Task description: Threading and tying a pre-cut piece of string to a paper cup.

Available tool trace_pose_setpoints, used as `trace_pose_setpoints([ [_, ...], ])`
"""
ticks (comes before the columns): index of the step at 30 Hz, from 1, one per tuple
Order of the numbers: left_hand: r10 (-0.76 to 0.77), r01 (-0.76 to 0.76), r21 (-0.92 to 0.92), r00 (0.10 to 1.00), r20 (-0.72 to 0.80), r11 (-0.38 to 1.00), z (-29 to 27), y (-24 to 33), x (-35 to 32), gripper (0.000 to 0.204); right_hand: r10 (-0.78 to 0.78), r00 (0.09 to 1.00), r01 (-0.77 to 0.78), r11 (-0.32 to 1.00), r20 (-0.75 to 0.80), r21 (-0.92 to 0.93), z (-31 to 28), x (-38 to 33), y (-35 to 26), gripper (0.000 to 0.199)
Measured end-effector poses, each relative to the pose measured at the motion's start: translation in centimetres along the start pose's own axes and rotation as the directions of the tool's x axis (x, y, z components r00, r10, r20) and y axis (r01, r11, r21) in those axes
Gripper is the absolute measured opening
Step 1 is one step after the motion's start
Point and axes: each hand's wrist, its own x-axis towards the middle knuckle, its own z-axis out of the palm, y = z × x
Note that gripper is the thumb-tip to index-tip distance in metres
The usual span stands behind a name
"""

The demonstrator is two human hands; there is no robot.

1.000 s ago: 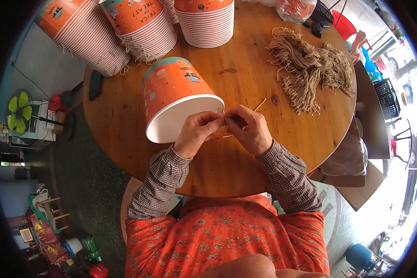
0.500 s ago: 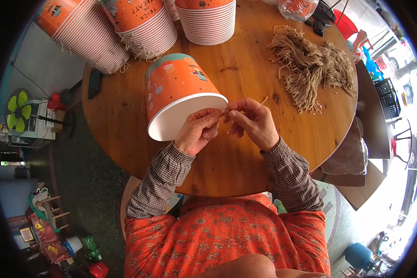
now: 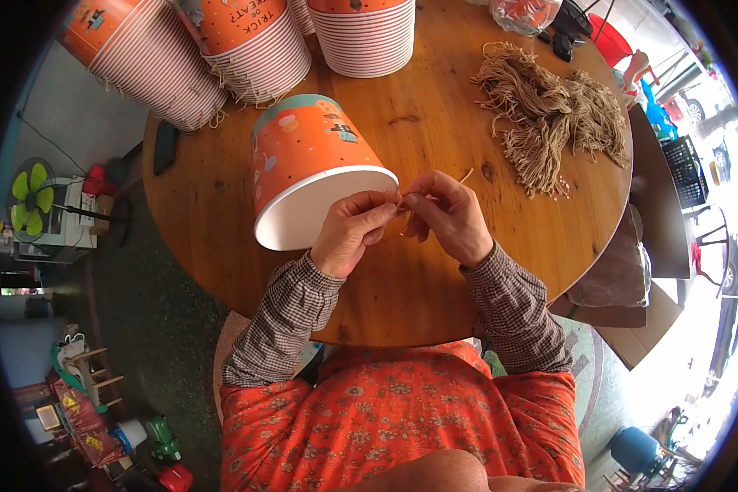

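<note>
An orange paper bucket with a pale green base band lies tipped on its side, its white-rimmed mouth toward me. At the right end of that rim, my left hand pinches a thin tan cord between thumb and forefinger. My right hand is closed on the same cord, close to the left fingertips. One cord end sticks up above the right knuckles, and a bit shows below the fingers. Just how the cord passes at the rim is hidden by my fingertips.
Stacks of nested orange buckets stand along the table's far left side. A bundle of tan cords lies at the right on the round wooden table. A dark phone rests near the left edge. Cardboard boxes stand right of the table.
The bucket has shifted slightly left and turned a little. My left fingertips have closed in nearer the right hand, both still holding the cord.
</note>
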Motion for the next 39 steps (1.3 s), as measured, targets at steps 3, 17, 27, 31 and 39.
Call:
trace_pose_setpoints([
  [3, 0.005, -0.005, 0.045, 1.000, -0.011, 0.999, -0.2, 0.1, -0.1, 0.017, 0.073, 0.995, -0.082, 0.983, 0.061, 0.163, -0.5, 0.0, -0.6, 0.011],
  [17, 0.101, -0.079, 0.268, 0.993, -0.069, 0.960, 0.5, -0.3, -0.2, 0.015, 0.090, 0.996, -0.088, 0.988, -0.012, 0.129, -1.0, 0.2, -0.4, 0.010],
  [27, 0.547, -0.389, 0.789, 0.833, 0.080, 0.476, 2.3, -0.5, -0.8, 0.012, 0.082, 0.994, -0.074, 0.992, -0.077, 0.100, -1.2, 0.3, -0.8, 0.009],
  [31, 0.676, -0.473, 0.850, 0.707, 0.207, 0.234, 2.1, -1.2, -0.2, 0.023, 0.025, 1.000, -0.025, 1.000, -0.018, -0.001, -0.7, -0.3, -1.3, 0.009],
  [39, 0.699, -0.463, 0.856, 0.690, 0.185, 0.231, 1.9, -1.2, 0.2, 0.020, -0.207, 0.978, 0.187, 0.904, -0.010, -0.384, 0.4, -1.4, -1.3, 0.016],
])
